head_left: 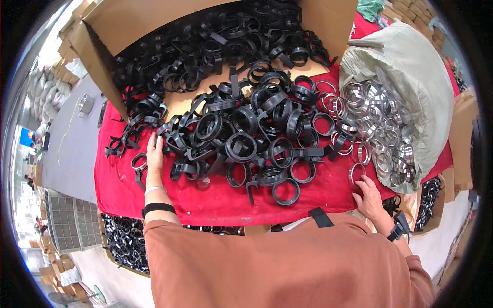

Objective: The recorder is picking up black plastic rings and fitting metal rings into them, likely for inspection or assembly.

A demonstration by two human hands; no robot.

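Working two-handed at a table under a red cloth (120,192). Reaching at near right with the right hand (368,199), fingers partly curled, to the edge of a shiny metal ring (351,177) on the cloth, near the mouth of a pale sack (434,87) with more metal rings (395,123) spilling from it — too small a view to tell gripping from mere touching. Resting the left hand (155,156) at left, open and with fingers stretched out, close against the left side of a heap of black rings (241,157), with nothing seen in its grasp.

Apparently at the step of taking up a single metal ring, with the black heap lying between the two hands and a cardboard box (95,56) of similar pieces at the far side. Calling next, by judgement, for a neat pinch of thumb and finger on the thin rim — and for a lift without catching its neighbors.

Bearing no readable brand or label on rings, sack or box. Showing at far left a blue panel (26,137), too small to read.
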